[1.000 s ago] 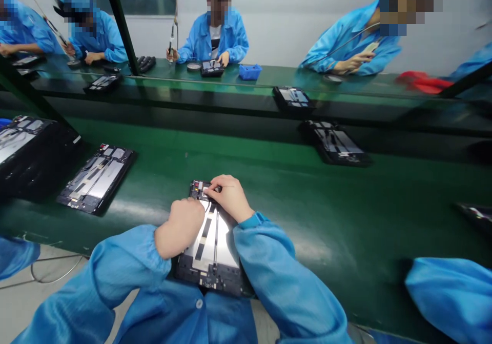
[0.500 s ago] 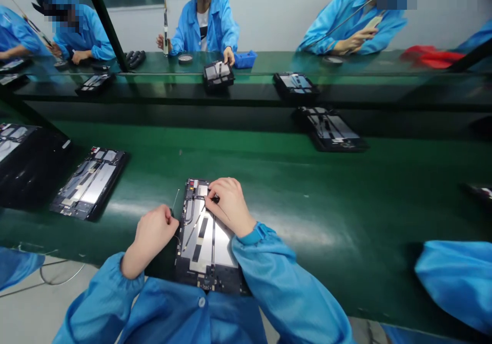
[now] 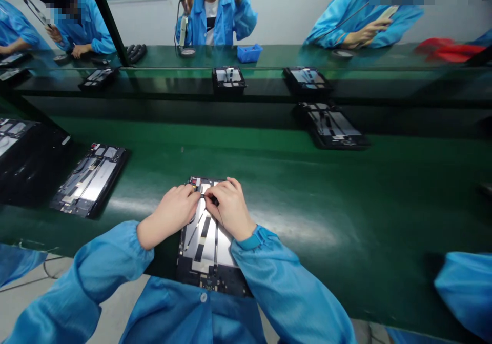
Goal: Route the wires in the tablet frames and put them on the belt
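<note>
An opened tablet [image 3: 207, 251] lies in front of me at the table's near edge, its silver inner plate, dark strips and circuit board showing. My left hand [image 3: 179, 208] rests over its upper left part, with thumb and fingers pinched together. Close beside it, my right hand [image 3: 230, 205] is closed in a pinch over the upper middle of the tablet. The fingertips of both hands almost meet there at a small dark part. What each pinch holds is too small and too covered to make out.
Another opened tablet [image 3: 92, 180] lies to my left, near a black case-like object [image 3: 31, 169]. On the right, one more tablet [image 3: 330, 126] lies below the raised shelf [image 3: 169, 85]. Across the bench, co-workers in blue sit near a blue tray [image 3: 249, 53] and several tablets.
My left hand has moved right and up from beside the tablet to meet the right hand. A thin wire seen near it is now hidden. The co-worker opposite has let go of a tablet.
</note>
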Demonstrator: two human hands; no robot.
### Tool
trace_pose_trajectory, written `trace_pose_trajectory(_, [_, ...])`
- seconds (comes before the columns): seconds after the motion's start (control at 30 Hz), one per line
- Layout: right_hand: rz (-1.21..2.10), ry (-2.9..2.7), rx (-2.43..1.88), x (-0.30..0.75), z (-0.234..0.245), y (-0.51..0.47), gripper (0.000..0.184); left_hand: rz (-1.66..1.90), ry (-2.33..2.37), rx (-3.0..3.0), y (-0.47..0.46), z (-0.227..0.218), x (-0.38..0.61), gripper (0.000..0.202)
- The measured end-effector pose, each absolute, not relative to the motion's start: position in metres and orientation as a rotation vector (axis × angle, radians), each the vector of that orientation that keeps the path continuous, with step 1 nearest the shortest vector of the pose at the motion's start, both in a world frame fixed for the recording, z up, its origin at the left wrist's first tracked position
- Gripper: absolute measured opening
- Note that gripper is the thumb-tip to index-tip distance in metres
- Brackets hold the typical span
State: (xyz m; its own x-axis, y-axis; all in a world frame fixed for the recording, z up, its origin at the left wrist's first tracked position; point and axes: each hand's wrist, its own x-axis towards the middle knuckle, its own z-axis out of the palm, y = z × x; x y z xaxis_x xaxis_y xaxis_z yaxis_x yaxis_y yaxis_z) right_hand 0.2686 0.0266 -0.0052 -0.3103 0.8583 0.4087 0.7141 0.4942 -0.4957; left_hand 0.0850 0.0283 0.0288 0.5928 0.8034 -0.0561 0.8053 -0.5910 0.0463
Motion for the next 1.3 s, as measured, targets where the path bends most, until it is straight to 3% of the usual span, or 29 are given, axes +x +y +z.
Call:
trace_pose_trajectory(0.3, [0.35, -2.158, -1.184, 0.275, -0.007, 0.028, 0.009, -0.206, 1.27, 2.761, 0.049, 0.045, 0.103, 0.019])
trace_pose_trajectory(0.57, [0.381, -2.22, -1.043, 0.278, -0.002, 0.027, 0.011, -0.07, 1.197, 2.606, 0.06, 0.041, 0.097, 0.008])
trace_pose_trajectory(0.77, [0.492, -2.183, -1.026, 0.281, -0.006, 0.028, 0.014, 0.363, 1.361, 1.987, 0.057, 0.026, 0.064, 0.011])
trace_pose_trajectory(1.3, [0.57, -2.124, -1.039, 0.281, -0.012, 0.03, 0.013, 0.384, 1.119, 1.292, 0.071, 0.007, 0.05, 0.022])
